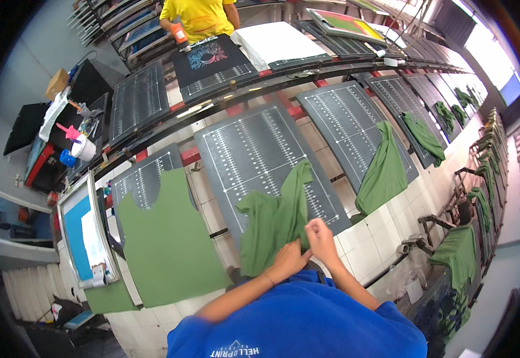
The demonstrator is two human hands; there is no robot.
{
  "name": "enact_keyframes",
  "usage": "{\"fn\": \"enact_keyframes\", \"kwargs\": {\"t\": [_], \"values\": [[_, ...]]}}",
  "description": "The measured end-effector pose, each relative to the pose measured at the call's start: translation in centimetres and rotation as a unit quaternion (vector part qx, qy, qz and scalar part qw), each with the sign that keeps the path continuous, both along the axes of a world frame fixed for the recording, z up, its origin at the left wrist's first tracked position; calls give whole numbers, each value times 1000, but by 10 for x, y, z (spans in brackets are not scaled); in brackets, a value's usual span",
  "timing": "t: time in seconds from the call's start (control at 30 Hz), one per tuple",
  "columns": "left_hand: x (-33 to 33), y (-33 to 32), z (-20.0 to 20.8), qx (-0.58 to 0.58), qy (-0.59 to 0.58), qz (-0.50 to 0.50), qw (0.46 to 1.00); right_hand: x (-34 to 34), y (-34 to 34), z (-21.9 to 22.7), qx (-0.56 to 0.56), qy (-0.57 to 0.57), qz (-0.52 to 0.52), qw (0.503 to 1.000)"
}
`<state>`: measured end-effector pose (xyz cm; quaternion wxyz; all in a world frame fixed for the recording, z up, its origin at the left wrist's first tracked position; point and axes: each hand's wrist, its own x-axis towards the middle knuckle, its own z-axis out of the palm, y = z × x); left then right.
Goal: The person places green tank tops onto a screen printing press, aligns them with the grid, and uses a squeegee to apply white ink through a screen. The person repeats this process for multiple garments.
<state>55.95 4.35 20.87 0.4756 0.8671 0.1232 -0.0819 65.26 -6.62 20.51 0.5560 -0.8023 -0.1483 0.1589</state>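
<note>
A crumpled green fabric piece (272,230) lies over the near end of the grey marked platen (245,149) in front of me. My left hand (290,261) is at its near right edge, fingers closed on the cloth. Just to the right, my right hand (321,238) is curled closed against the same edge, the two hands nearly touching. Part of the fingers' hold is hidden. On the platen to the left, a green shirt panel (167,244) is spread flat, its cut neckline and armhole showing. Another green fabric piece (385,173) drapes loosely over the platen to the right.
A framed screen (87,232) stands at left. Behind it are a white tub (84,147) and a blue cup (67,157). Across the rail, a person in yellow (200,18) holds an orange heat gun (179,36) over a printed black shirt (207,58). Green cloth (457,253) hangs at right.
</note>
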Motion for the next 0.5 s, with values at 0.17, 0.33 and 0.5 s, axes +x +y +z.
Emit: {"fn": "enact_keyframes", "kwargs": {"t": [0.17,0.33,0.5], "values": [[33,-14,15,-134,18,199,971,36,-10,38,108,43,132,984],[7,25,120,-356,-54,334,871,41,-47,10,19,77,395,915],[-42,59,208,-411,-267,377,786,102,-78,67,12,-12,361,932]]}}
